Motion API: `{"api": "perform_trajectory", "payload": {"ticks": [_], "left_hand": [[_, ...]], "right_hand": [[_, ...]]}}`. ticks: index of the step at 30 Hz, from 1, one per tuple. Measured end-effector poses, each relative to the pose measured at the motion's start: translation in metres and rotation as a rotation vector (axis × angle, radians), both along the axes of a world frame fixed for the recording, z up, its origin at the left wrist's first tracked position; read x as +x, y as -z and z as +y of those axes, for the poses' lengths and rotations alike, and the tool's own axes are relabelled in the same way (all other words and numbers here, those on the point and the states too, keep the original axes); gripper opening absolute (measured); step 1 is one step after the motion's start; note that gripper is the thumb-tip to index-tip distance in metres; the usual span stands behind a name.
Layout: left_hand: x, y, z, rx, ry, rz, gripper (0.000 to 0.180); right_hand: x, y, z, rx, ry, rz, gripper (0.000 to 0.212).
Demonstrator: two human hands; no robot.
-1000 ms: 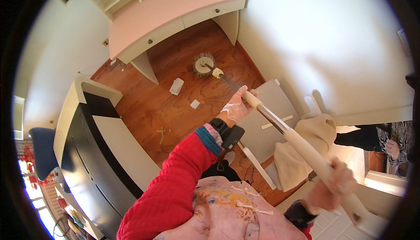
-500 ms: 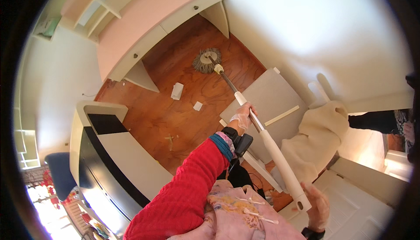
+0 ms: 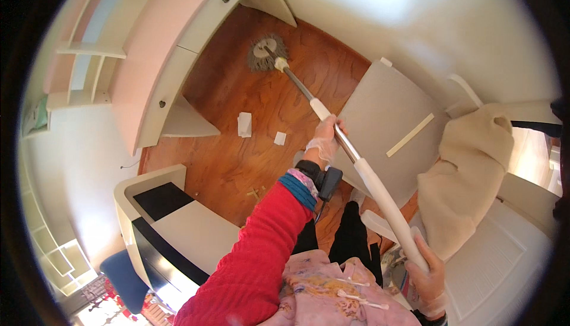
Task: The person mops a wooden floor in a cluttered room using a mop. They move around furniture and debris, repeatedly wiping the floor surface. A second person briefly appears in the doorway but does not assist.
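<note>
A round mop head (image 3: 259, 63) with grey strands rests on the wooden floor, near the desk. Its long pole runs down toward me, metal in the middle, with a thick white grip (image 3: 386, 201) at the near end. My left hand (image 3: 324, 138), in a clear glove below a red sleeve, is closed round the pole partway up. My right hand (image 3: 427, 277), also in a clear glove, holds the near end of the white grip, its thumb along the top. The fingers on the far side of the grip are partly hidden.
A pink and white desk (image 3: 172, 82) stands at far left. Two white papers (image 3: 244, 124) lie on the floor. A grey panel (image 3: 386, 124) with a pale strip is right of the pole, beside a beige cloth-covered thing (image 3: 469, 177). A white and black cabinet (image 3: 178, 219) stands left.
My right hand, earlier beside the pole's near end with fingers loose, has closed on it. The mop head has moved farther from me. My view has turned, shifting the furniture in the picture.
</note>
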State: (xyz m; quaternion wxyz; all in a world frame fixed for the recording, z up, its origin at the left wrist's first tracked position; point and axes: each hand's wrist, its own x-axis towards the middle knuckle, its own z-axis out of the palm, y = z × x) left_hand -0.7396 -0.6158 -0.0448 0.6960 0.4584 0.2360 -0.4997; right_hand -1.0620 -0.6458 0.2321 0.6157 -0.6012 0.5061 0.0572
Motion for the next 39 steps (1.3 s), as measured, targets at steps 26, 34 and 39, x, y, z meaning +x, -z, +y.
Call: {"api": "perform_trajectory", "payload": {"ticks": [26, 34, 39], "left_hand": [[0.316, 0.091, 0.065, 0.131, -0.211, -0.344, 0.022], [0.289, 0.089, 0.145, 0.265, -0.329, -0.378, 0.017], [0.260, 0.089, 0.163, 0.296, -0.414, -0.328, 0.014]], "right_hand": [[0.332, 0.202, 0.052, 0.057, -0.201, -0.212, 0.054], [0.329, 0.201, 0.060, 0.123, -0.400, -0.180, 0.055], [0.304, 0.201, 0.053, -0.062, -0.468, -0.258, 0.055]]}}
